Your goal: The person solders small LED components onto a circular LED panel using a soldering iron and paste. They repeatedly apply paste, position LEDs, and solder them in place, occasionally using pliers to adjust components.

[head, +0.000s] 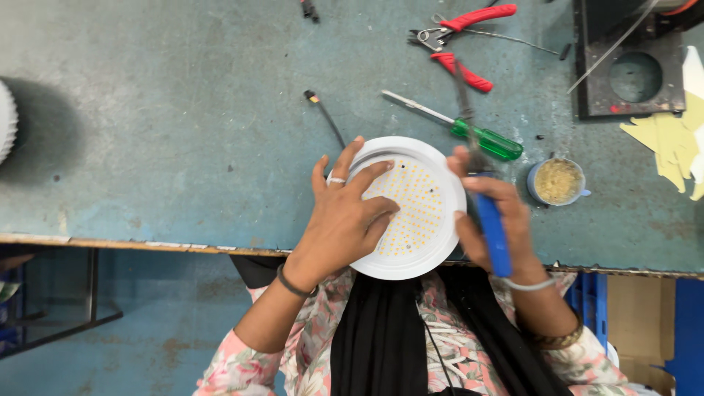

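Worn teal counter (pixel 183 110), paint scuffed. On it lay red-handled pliers (pixel 458 40), a green-handled screwdriver (pixel 469 130), a small blue cup of yellowish paste (pixel 557 182), a black square fixture (pixel 631 73), yellow paper scraps (pixel 671 139), a round white LED panel (pixel 414 209) overhanging the near edge.

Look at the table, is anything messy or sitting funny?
A little. The round white light panel hangs partly over the table's front edge, steadied by the left hand. The right hand holds a blue-handled tool. The red pliers and green screwdriver lie scattered. Nothing looks spilled or broken.
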`<state>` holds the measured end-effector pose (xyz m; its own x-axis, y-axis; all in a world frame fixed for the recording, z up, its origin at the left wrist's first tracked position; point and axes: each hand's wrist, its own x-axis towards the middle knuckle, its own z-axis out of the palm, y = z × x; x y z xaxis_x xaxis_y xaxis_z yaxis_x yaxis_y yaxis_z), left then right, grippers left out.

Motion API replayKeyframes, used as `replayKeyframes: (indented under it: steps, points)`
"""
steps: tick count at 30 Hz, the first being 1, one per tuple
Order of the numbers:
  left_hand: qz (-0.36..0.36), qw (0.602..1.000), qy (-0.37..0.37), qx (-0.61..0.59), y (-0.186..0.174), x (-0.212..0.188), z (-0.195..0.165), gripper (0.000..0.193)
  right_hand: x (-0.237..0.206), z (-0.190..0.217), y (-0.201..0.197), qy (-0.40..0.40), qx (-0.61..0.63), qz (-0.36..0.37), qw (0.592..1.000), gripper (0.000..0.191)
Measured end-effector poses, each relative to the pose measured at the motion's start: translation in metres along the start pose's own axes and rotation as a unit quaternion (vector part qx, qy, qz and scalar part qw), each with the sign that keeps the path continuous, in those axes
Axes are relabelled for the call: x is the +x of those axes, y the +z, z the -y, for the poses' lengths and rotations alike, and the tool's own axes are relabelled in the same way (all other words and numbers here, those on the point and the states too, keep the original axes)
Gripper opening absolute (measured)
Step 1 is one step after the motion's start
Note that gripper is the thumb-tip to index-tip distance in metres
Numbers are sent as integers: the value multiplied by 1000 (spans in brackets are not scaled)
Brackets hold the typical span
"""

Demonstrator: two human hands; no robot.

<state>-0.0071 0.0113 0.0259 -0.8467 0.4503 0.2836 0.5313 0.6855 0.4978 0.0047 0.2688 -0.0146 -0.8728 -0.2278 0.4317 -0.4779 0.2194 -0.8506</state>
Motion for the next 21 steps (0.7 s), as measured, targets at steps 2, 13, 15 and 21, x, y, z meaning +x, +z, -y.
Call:
replayKeyframes:
  steps: [2, 13, 15, 21]
  points:
    - [-13, 1000, 5, -18, -2, -2, 2, 12, -10, 1, -33, -20, -80, -54, 995, 42]
    - [-72, 997, -33, 22, 11, 0, -11, 5, 7, -40, -240, 80, 40, -324, 942, 51]
    - [-85, 995, -37, 21, 13, -2, -12, 7, 20, -46, -251, 85, 37, -307, 947, 49]
    - [-113, 991, -71, 14, 21, -12, -23, 5, 74, -65, -250, 179, 318, -332, 870, 35]
